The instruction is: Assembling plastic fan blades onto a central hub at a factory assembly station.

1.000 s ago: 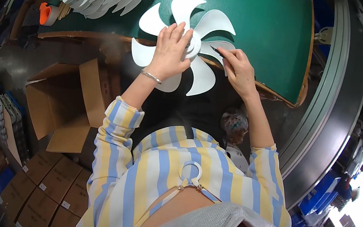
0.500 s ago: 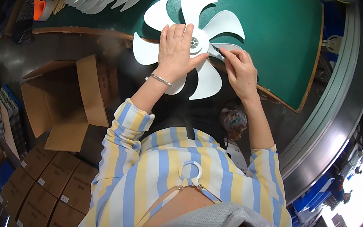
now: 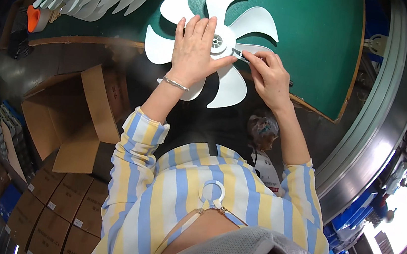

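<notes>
White curved blades [image 3: 258,24] ring a spoked hub [image 3: 217,42] between bare hands [image 3: 192,50] [image 3: 272,79].

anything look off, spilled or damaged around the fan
Nothing looks spilled or broken. One slightly odd thing: the white fan reaches past the near edge of the green table, its lower blades overhanging, though the left hand rests on it.

Green-topped table [image 3: 318,65] above dark floor [image 3: 324,134]
</notes>
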Action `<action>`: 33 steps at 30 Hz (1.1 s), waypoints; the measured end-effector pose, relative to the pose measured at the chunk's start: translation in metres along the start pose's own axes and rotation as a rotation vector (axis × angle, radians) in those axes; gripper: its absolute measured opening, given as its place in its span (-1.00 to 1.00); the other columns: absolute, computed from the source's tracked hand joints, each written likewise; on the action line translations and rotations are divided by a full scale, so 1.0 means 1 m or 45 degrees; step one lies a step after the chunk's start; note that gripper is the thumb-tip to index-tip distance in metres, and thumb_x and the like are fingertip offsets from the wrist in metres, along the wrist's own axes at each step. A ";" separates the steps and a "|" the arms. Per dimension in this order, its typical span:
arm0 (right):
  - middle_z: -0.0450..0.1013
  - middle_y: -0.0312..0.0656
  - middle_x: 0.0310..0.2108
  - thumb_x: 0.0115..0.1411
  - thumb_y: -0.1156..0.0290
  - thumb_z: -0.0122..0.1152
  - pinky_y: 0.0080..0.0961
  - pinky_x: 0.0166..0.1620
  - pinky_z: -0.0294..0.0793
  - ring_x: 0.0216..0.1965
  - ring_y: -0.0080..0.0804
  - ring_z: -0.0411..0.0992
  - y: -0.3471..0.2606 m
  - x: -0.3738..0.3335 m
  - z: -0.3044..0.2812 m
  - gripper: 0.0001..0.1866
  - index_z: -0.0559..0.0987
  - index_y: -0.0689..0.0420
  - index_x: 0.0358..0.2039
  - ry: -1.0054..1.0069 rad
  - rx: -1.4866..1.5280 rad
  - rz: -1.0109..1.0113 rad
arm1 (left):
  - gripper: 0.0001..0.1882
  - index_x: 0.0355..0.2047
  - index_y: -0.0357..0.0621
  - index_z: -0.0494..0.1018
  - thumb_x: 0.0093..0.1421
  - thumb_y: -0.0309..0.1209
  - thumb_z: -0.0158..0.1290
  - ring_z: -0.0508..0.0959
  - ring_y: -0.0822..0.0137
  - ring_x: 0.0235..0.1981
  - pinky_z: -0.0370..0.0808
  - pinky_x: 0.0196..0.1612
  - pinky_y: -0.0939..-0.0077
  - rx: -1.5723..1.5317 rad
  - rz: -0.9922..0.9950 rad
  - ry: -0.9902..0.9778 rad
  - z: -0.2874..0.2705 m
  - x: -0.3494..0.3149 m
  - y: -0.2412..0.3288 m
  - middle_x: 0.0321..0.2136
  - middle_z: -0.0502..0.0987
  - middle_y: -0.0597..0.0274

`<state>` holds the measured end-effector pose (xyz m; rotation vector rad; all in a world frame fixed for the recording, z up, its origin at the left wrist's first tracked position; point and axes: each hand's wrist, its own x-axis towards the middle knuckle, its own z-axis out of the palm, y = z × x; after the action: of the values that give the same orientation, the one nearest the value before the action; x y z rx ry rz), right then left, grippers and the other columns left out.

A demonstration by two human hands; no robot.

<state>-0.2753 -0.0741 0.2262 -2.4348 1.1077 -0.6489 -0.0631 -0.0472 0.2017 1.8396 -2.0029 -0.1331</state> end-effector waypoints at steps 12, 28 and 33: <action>0.43 -0.25 -0.30 0.02 0.61 0.21 -0.44 -0.28 0.47 -0.31 -0.33 0.44 -0.001 0.003 -0.002 -0.58 0.59 -0.03 -0.07 -0.028 -0.010 -0.044 | -0.06 0.09 -0.22 0.31 -0.16 0.21 0.24 0.28 0.07 0.15 -0.03 0.28 0.00 0.003 -0.036 0.074 0.002 0.002 0.003 -0.04 0.42 0.07; 0.43 -0.25 -0.31 0.00 0.61 0.20 -0.43 -0.31 0.45 -0.31 -0.30 0.43 -0.008 0.000 -0.003 -0.58 0.60 -0.04 -0.09 0.090 -0.227 -0.033 | -0.15 0.06 -0.20 0.33 -0.14 0.09 0.27 0.28 0.08 0.13 -0.04 0.28 -0.03 -0.035 -0.049 0.109 0.001 0.003 0.005 -0.08 0.41 0.08; 0.44 -0.24 -0.31 0.03 0.61 0.19 -0.43 -0.31 0.43 -0.31 -0.30 0.43 0.000 -0.001 -0.012 -0.58 0.60 -0.03 -0.07 0.123 -0.199 0.056 | -0.18 0.14 -0.09 0.28 -0.12 -0.06 0.27 0.22 0.10 0.17 -0.17 0.31 -0.07 -0.104 0.152 -0.101 -0.010 0.003 -0.002 0.01 0.34 0.09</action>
<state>-0.2828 -0.0751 0.2352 -2.5239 1.2915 -0.6969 -0.0582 -0.0482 0.2111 1.6847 -2.1224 -0.2532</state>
